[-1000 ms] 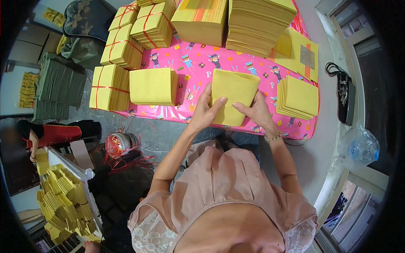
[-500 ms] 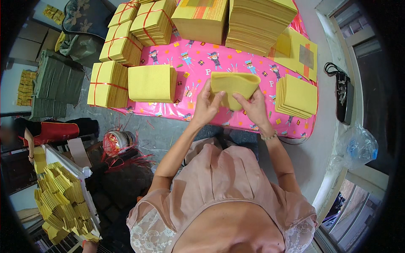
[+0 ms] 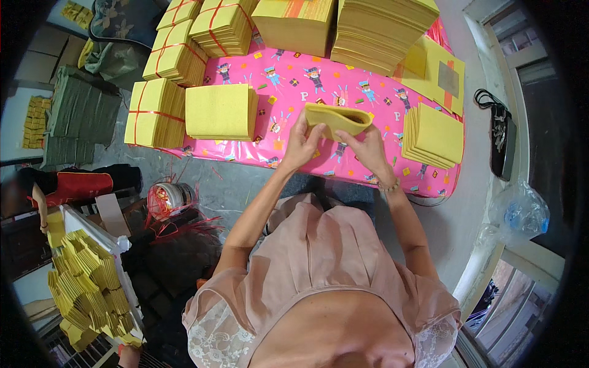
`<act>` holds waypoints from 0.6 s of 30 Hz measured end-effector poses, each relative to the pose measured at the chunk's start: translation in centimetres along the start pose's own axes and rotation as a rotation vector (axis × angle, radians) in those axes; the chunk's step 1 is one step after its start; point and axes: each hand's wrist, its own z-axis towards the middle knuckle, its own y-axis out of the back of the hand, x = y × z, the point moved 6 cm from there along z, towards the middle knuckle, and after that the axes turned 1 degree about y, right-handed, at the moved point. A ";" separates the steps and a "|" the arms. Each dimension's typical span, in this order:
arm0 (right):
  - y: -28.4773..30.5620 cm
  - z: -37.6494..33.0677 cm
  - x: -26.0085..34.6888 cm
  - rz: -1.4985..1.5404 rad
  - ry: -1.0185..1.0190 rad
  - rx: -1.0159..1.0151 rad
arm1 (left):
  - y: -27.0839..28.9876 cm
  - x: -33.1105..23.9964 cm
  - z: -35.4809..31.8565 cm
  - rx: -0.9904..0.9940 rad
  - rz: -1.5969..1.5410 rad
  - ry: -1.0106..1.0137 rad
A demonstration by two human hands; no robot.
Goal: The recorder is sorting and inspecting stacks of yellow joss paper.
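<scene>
Folded yellow paper [image 3: 328, 119] has tipped, gripped by left hand [image 3: 300, 147] and right hand [image 3: 370, 153] above glossy pink cartoon-printed tablecloth [image 3: 293, 75]; grey floor [image 3: 228, 191] lies leftward.

Held yellow paper [image 3: 330, 117] now nearly edge-on

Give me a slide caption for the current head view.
The left hand and right hand hold folded yellow paper over a pink patterned tablecloth, near yellow paper stacks.

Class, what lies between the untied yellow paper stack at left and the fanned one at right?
The head view shows the left hand and right hand, holding folded yellow paper over the patterned pink tablecloth.
</scene>
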 end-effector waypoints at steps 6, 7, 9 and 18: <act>0.7 2.5 -0.4 0.235 -0.197 0.111 | 0.0 -2.5 3.1 0.090 -0.009 0.178; 0.7 2.8 0.0 0.282 -0.229 0.138 | -0.2 -2.6 3.5 0.118 -0.060 0.254; 0.6 3.2 0.2 0.337 -0.300 0.164 | -0.1 -1.6 3.9 0.135 -0.087 0.369; 0.4 4.2 -1.7 0.419 -0.404 0.234 | -0.7 -1.3 5.0 0.112 -0.123 0.505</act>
